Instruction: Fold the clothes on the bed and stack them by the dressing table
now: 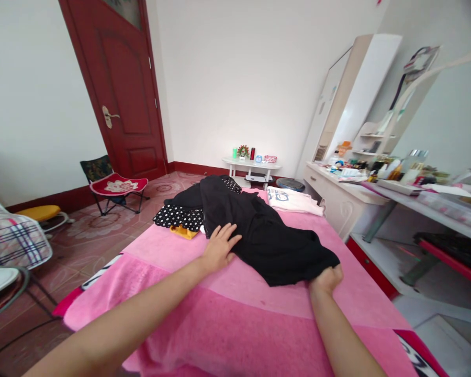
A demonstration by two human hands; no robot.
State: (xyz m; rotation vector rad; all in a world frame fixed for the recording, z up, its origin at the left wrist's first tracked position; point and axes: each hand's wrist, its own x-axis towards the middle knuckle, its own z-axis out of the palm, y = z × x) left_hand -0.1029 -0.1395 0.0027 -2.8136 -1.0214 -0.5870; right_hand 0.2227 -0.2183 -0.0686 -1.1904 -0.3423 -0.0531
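Note:
A black garment (259, 230) lies spread and rumpled across the pink blanket (235, 324); its exact kind is unclear. My left hand (220, 246) rests on its near edge, fingers outstretched and apart. At the garment's right end, my right hand (328, 277) is closed around a corner of the cloth. The garment's far left part overlaps a pile with a black polka-dot cloth (176, 215) and a yellow cloth (183, 232) under it. Beyond, at the back right, lies a folded pale pink garment (294, 200) with a printed patch.
A dressing table (337, 191) crowded with bottles runs along the right. Behind the bed stands a small white table (255, 165). On the left are a red folding chair (118, 184), a yellow stool (39, 212) and a plaid-covered seat (13, 235).

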